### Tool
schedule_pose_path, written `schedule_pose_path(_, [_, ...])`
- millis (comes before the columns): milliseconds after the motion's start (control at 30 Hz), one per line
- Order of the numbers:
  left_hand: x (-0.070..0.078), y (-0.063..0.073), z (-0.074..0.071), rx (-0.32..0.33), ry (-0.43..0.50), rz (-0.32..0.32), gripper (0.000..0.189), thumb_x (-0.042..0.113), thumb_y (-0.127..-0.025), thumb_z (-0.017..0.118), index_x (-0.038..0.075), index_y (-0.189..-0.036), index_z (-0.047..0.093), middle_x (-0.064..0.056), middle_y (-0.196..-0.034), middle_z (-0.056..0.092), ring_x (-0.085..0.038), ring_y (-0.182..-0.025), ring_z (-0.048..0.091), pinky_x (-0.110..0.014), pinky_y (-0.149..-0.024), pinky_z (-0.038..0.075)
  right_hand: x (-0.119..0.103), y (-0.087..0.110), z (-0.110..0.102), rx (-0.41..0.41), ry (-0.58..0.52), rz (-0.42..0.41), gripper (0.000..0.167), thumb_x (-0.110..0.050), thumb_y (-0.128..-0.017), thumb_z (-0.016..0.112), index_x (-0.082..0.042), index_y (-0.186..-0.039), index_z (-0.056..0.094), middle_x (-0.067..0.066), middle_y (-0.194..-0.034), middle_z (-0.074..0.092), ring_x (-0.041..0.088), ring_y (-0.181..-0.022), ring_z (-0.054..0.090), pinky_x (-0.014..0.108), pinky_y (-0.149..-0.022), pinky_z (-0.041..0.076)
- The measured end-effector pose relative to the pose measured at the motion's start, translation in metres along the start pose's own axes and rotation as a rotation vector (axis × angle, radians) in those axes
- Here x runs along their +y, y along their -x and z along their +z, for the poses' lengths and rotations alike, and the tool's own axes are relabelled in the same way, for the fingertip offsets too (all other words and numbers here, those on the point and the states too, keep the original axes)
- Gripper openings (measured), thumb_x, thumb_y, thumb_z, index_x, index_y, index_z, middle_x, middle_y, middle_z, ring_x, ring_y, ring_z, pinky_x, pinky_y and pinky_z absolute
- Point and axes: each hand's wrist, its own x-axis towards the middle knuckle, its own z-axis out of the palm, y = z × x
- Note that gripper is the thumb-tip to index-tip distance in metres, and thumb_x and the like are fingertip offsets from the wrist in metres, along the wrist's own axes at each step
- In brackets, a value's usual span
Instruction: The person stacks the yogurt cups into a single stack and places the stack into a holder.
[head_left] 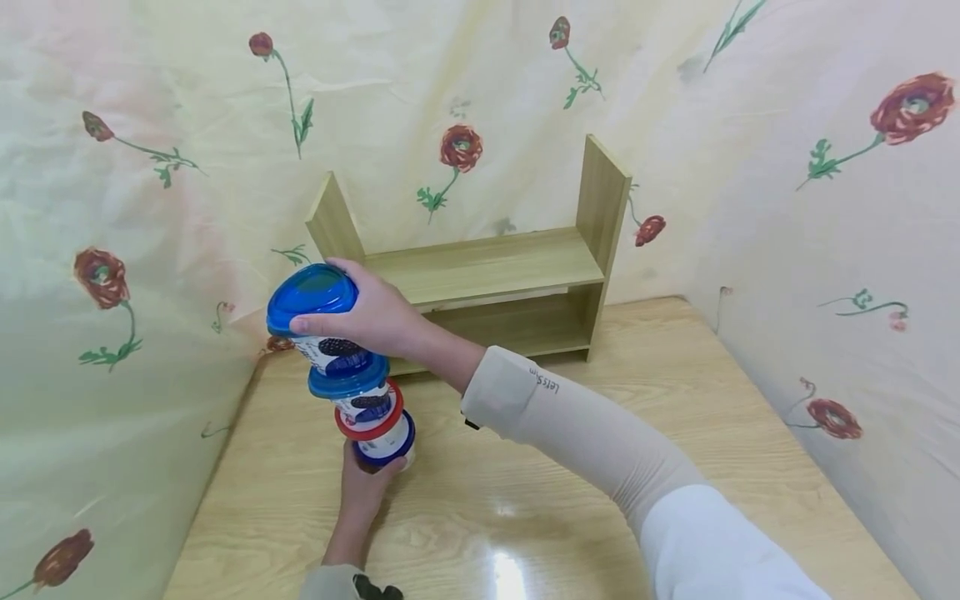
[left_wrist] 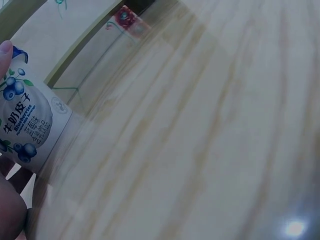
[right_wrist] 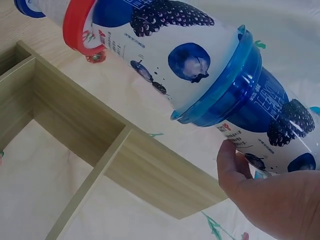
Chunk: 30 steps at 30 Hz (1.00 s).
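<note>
Several printed yogurt cups stand in one stack left of centre in the head view. My right hand (head_left: 375,312) reaches across and grips the top yogurt cup (head_left: 333,354), thumb and fingers around its blue lid (head_left: 315,292). Below it come a second cup with a blue lid (head_left: 348,379), one with a red lid (head_left: 367,429) and a bottom cup with a dark blue lid (head_left: 384,454). My left hand (head_left: 365,492) holds the bottom cup (left_wrist: 27,120), whose blueberry print shows in the left wrist view. The stack leans left toward its top.
A two-tier wooden shelf (head_left: 487,267) stands at the back of the wooden table (head_left: 562,467), just behind the stack. Flower-patterned cloth (head_left: 510,83) hangs behind and on both sides of the table.
</note>
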Motion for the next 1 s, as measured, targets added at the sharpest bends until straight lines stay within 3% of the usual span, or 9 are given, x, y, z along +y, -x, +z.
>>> schedule_pose_path(200, [-0.003, -0.001, -0.004, 0.001, 0.002, -0.003, 0.115, 0.036, -0.078, 0.088, 0.016, -0.161, 0.011, -0.016, -0.16, 0.029, -0.04, -0.146, 0.026, -0.06, -0.12, 0.02, 0.01, 0.008, -0.004, 0.033, -0.048, -0.027, 0.096, -0.047, -0.086, 0.078, -0.028, -0.161, 0.022, 0.006, -0.152, 0.045, 0.028, -0.13, 0.052, 0.048, -0.1, 0.052])
schedule_pose_path(400, [-0.003, 0.0, -0.004, -0.004, 0.022, 0.002, 0.116, 0.038, -0.077, 0.088, 0.017, -0.161, 0.012, -0.015, -0.16, 0.029, -0.039, -0.146, 0.027, -0.06, -0.119, 0.021, 0.044, 0.038, -0.024, 0.241, -0.098, -0.207, 0.067, -0.035, -0.095, 0.072, -0.018, -0.152, 0.042, 0.005, -0.143, 0.053, 0.024, -0.131, 0.051, 0.037, -0.104, 0.049])
schedule_pose_path(500, [-0.004, -0.001, -0.002, -0.002, 0.021, 0.017, 0.114, 0.035, -0.078, 0.088, 0.016, -0.16, 0.013, -0.016, -0.159, 0.03, -0.039, -0.145, 0.028, -0.061, -0.119, 0.022, 0.077, 0.053, -0.045, 0.424, -0.099, -0.294, 0.058, -0.02, -0.094, 0.073, -0.01, -0.146, 0.049, 0.009, -0.128, 0.06, 0.029, -0.121, 0.057, 0.038, -0.1, 0.051])
schedule_pose_path(633, [-0.004, 0.0, 0.0, 0.004, 0.006, 0.025, 0.112, 0.032, -0.079, 0.088, 0.014, -0.16, 0.013, -0.017, -0.158, 0.03, -0.041, -0.145, 0.028, -0.061, -0.119, 0.021, 0.13, 0.067, -0.084, 0.796, -0.094, -0.336, 0.052, -0.006, -0.09, 0.073, 0.001, -0.136, 0.052, 0.019, -0.116, 0.056, 0.037, -0.11, 0.054, 0.042, -0.094, 0.05])
schedule_pose_path(733, [-0.003, 0.002, 0.001, 0.012, -0.005, 0.019, 0.113, 0.032, -0.079, 0.088, 0.015, -0.16, 0.013, -0.017, -0.158, 0.03, -0.04, -0.146, 0.027, -0.061, -0.119, 0.02, 0.167, 0.078, -0.118, 1.069, -0.066, -0.267, 0.048, -0.006, -0.089, 0.073, 0.001, -0.132, 0.052, 0.017, -0.122, 0.047, 0.028, -0.113, 0.047, 0.035, -0.095, 0.044])
schedule_pose_path(800, [-0.004, 0.004, 0.002, 0.014, -0.003, 0.025, 0.113, 0.031, -0.079, 0.088, 0.014, -0.16, 0.012, -0.017, -0.158, 0.03, -0.04, -0.145, 0.027, -0.061, -0.119, 0.02, 0.187, 0.085, -0.141, 1.176, -0.056, -0.175, 0.05, -0.01, -0.09, 0.073, -0.003, -0.134, 0.051, 0.011, -0.129, 0.042, 0.02, -0.118, 0.041, 0.03, -0.098, 0.04])
schedule_pose_path(900, [-0.003, 0.005, 0.002, 0.012, 0.006, 0.046, 0.111, 0.029, -0.08, 0.087, 0.014, -0.16, 0.013, -0.017, -0.158, 0.03, -0.04, -0.145, 0.028, -0.061, -0.119, 0.02, 0.211, 0.093, -0.173, 1.174, -0.036, -0.039, 0.057, -0.016, -0.092, 0.073, -0.007, -0.142, 0.047, 0.008, -0.139, 0.038, 0.015, -0.126, 0.037, 0.031, -0.104, 0.039])
schedule_pose_path(1000, [-0.001, 0.004, 0.001, 0.021, 0.003, 0.066, 0.109, 0.027, -0.081, 0.087, 0.014, -0.16, 0.013, -0.017, -0.157, 0.031, -0.04, -0.144, 0.029, -0.062, -0.119, 0.021, 0.226, 0.094, -0.197, 1.01, -0.029, 0.052, 0.062, -0.025, -0.096, 0.07, -0.007, -0.15, 0.045, 0.011, -0.15, 0.033, 0.021, -0.137, 0.036, 0.035, -0.111, 0.039])
